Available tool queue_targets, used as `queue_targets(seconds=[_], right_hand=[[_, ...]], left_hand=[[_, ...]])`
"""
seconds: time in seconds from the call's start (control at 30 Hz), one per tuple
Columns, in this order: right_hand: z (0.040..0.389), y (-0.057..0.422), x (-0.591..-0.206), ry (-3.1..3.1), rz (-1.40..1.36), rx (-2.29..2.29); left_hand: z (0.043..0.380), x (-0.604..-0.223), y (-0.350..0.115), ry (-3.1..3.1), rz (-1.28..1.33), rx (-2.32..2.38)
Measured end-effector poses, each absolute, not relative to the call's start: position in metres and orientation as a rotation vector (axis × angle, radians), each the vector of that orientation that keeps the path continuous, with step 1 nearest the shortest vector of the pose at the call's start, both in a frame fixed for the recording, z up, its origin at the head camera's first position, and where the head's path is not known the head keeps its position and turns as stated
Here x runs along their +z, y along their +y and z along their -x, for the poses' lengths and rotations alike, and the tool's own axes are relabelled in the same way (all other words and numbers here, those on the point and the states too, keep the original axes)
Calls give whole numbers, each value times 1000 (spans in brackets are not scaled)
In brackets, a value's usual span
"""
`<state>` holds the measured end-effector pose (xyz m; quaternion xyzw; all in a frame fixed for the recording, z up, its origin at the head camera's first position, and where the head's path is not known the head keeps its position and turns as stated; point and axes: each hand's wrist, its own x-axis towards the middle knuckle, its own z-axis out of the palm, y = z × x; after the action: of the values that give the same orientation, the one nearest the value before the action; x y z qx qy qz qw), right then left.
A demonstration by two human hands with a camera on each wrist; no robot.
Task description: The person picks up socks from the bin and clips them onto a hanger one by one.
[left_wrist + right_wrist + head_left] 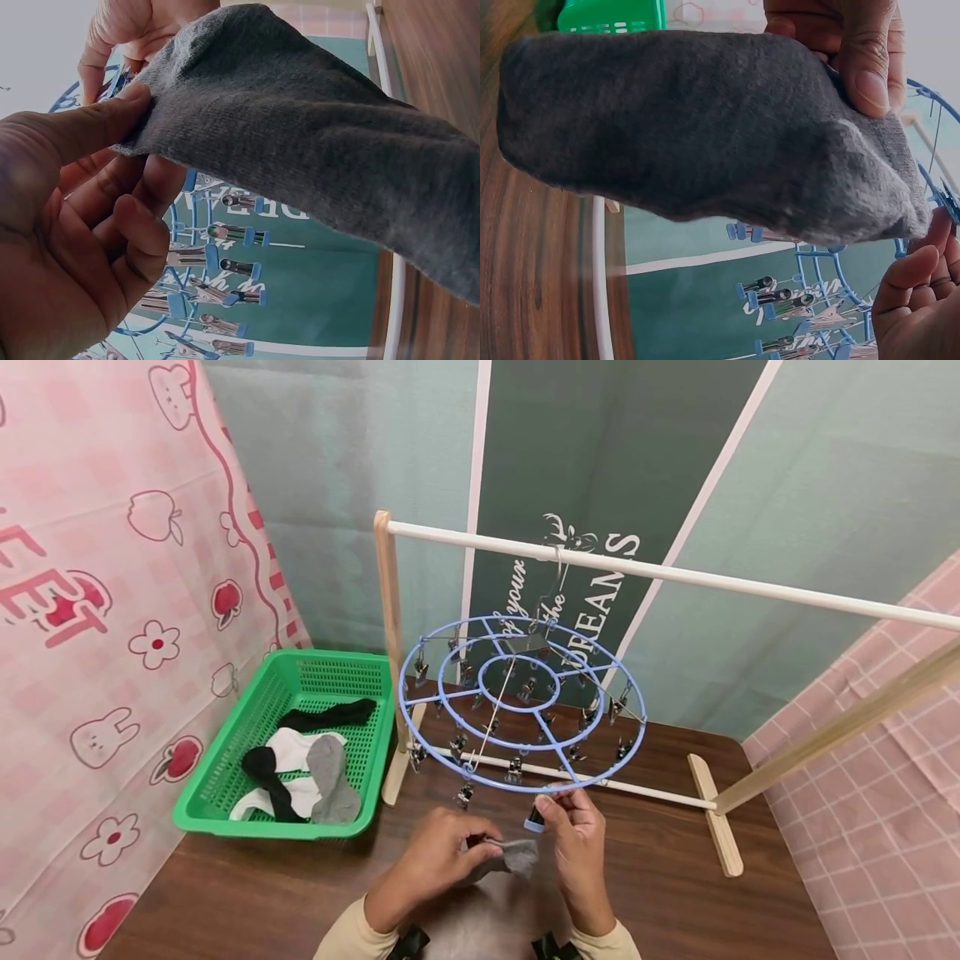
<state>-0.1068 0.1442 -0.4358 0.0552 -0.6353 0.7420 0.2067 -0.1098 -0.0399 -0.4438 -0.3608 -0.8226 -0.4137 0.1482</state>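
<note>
My left hand (450, 850) pinches a grey sock (300, 142) near its cuff, thumb on one face and fingers behind; the rest of the sock hangs below. Close to its right, my right hand (579, 843) pinches a metal clip with blue tips (535, 823) at the front rim of a round blue drying hanger (517, 788). The sock's upper edge is close beside that clip. Many other clips (229, 234) dangle from the hanger's rings.
The hanger hangs by its hook from the white bar (675, 572) of a wooden-legged rack (390, 610). At left stands a green basket (197, 793) holding a grey sock (333, 781) plus black and white socks. A patterned curtain (112, 652) borders the left side.
</note>
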Motion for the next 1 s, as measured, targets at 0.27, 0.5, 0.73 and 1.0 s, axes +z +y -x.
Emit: queue_targets(seconds=[0.27,0.5,0.73,1.0], right_hand=[[107,144,-436,-1754,-137,2110],[107,144,-437,-1744,-173,2143],[105,144,-438,-1733,-212,2206],[104,144,-438,-1742,-258,2195]], left_hand=[[111,-441,-35,-2334,1054,-1237],[112,-440,-31,-2273,1100,-1276],[111,-439,-28,-2271,1065,-1369],[109,-436,-26,-2292,1046,-1460]])
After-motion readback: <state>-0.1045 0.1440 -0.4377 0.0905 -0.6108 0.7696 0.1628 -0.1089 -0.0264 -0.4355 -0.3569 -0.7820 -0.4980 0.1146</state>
